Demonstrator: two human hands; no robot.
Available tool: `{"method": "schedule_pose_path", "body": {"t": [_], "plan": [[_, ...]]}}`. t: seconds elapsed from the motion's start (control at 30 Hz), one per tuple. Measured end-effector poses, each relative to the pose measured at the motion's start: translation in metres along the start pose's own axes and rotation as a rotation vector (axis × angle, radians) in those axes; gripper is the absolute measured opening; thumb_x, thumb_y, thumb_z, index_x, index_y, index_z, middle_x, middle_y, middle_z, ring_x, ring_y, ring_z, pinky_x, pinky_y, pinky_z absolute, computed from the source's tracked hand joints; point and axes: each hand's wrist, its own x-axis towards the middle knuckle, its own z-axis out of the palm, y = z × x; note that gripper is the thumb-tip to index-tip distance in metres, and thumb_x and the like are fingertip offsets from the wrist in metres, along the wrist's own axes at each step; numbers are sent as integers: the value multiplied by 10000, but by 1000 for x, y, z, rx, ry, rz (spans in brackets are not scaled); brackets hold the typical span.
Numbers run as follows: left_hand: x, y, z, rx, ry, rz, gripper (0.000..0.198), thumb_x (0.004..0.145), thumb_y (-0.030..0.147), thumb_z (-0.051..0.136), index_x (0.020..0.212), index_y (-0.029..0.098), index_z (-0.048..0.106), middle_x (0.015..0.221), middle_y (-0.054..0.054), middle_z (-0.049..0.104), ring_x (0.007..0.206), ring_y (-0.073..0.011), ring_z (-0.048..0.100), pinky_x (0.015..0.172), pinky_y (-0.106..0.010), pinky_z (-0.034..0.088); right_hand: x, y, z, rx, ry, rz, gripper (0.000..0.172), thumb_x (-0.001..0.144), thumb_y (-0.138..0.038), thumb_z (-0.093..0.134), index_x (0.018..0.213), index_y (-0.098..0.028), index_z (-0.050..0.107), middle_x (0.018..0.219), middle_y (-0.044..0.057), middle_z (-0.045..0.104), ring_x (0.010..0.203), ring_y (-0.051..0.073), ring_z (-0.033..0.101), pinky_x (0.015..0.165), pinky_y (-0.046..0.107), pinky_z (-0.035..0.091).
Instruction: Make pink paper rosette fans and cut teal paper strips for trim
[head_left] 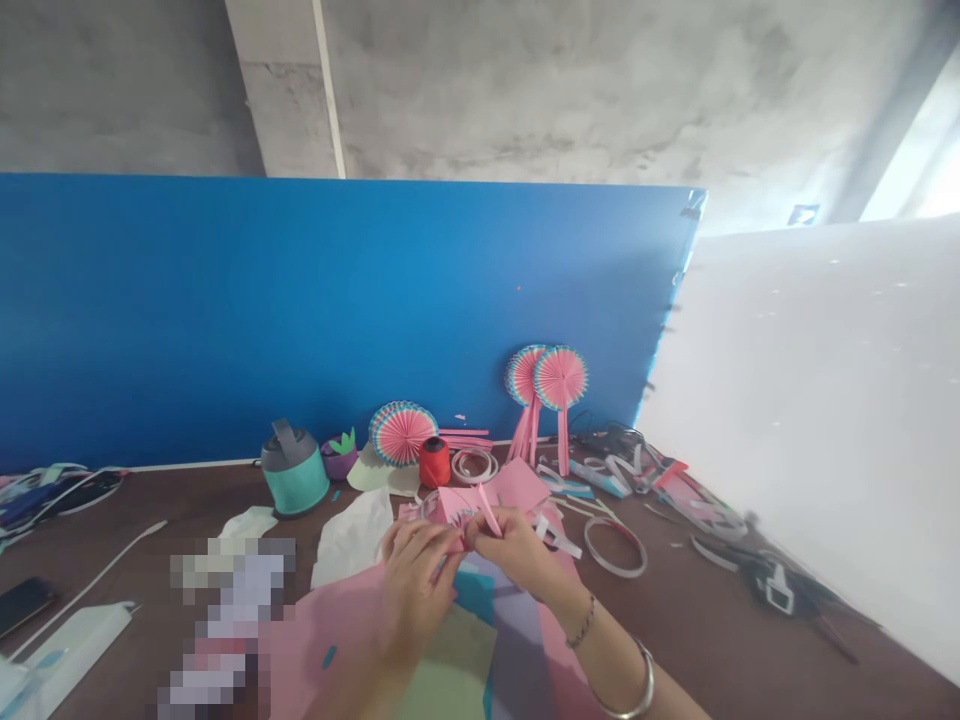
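The left hand (420,560) and right hand (511,545) are together above paper sheets (454,665), fingertips clamped on a pink paper strip (489,511), perhaps to keep it steady. Pleated fans (564,378) lean against the blue partition (300,290), probably to stay unbent. Past the sheets' right edge, the tabletop (705,645) offers more room than ahead, near the red thread spool (434,464).

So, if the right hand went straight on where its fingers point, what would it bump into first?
Probably the left hand: the right hand, with pink paper in its grip, points toward it. They look very close, though depth is hard to judge from one view.
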Motion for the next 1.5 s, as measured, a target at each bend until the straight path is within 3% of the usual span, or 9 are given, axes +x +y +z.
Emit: {"method": "schedule_pose_path", "body": {"t": [0.37, 0.47, 0.57, 0.67, 1.1, 1.5], "plan": [[0, -2, -3, -4, -28, -52, 133, 902, 251, 574, 928, 258, 704, 835, -11, 710, 846, -186, 604, 843, -363, 417, -2, -6, 0, -59, 33, 67, 128, 679, -213, 532, 557, -173, 524, 535, -32, 433, 519, 87, 368, 498, 218, 322], [-4, -5, -1, 29, -29, -35, 127, 896, 233, 581, 942, 252, 698, 845, -10, 715, 861, -188, 603, 872, -374, 407, 0, -1, 0, -94, 52, 24, 129, 660, -207, 528, 537, -170, 530, 551, -24, 466, 548, 96, 401, 522, 221, 341], [-6, -7, 1, 61, -14, -2, 130, 907, 227, 567, 949, 252, 687, 851, -7, 718, 867, -192, 600, 895, -388, 387, 1, 2, -1, -127, 37, -10, 144, 656, -214, 505, 519, -172, 492, 535, -36, 404, 537, 89, 359, 507, 222, 303], [-4, -5, 0, 74, -3, 13, 147, 924, 231, 541, 954, 253, 684, 856, -9, 717, 866, -191, 596, 888, -382, 383, 0, 0, -1, -172, 46, 1, 149, 659, -226, 508, 523, -175, 474, 523, -47, 349, 525, 84, 310, 487, 223, 258], [3, 1, -2, 67, -12, 44, 135, 920, 216, 546, 908, 244, 677, 822, 1, 716, 822, -180, 598, 865, -372, 395, -1, 1, 0, -212, 74, 11, 151, 650, -271, 505, 545, -180, 446, 539, -45, 353, 540, 91, 312, 499, 231, 253], [-2, -2, 0, 66, -26, -26, 148, 897, 223, 564, 873, 265, 703, 812, -5, 714, 844, -193, 602, 859, -390, 403, 2, 2, 0, -73, 46, 47, 75, 592, -240, 489, 557, -175, 477, 544, -52, 374, 548, 83, 307, 517, 224, 248]]}}
